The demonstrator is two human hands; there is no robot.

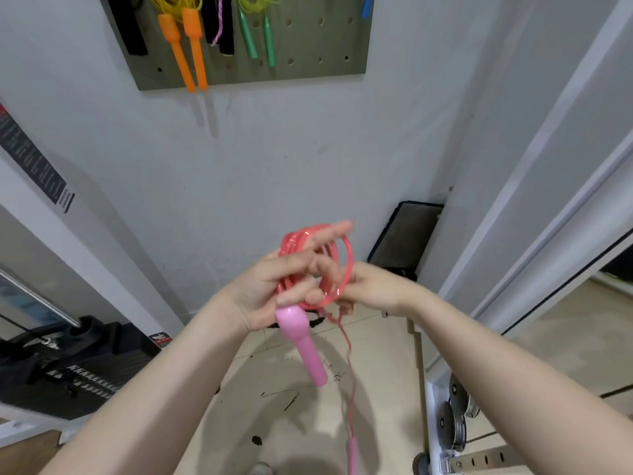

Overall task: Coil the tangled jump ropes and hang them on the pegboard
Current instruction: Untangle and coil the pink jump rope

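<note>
Head view, step in hand: coiling; pink jump rope (317, 265) is being wound into loops in front of the chest, and by my reading the coil is most of the way built
Left hand (274, 286): fingers curled round the stacked loops, with one finger stretched up past the top of the coil; it holds the bundle and carries its weight
Right hand (373, 286): just beside the coil on its right edge, fingers bent in at the cord; it seems to pinch the loose strand, though blur keeps me from being sure
Hands together: nearly touching, both on the same bundle
Near handle (301, 344): pink, hangs from below the left hand, long axis slanting down and to the right
Loose tail (349, 368): thin cord drops from the right hand's side straight down toward the floor
Far handle (352, 454): hangs at the tail's end, near the bottom edge, well apart from the coil
Pegboard (325, 49): on the wall straight ahead and well above the hands, slightly left of centre
Already hung: orange-handled rope (186, 46) and green-handled rope (258, 36), handles pointing down
Relation the next move turns on: remaining slack lies below and to the right, nearer the right hand, so that hand probably feeds it up while the left keeps the loops
Risk: loops may spring loose when lifted to the board
</note>
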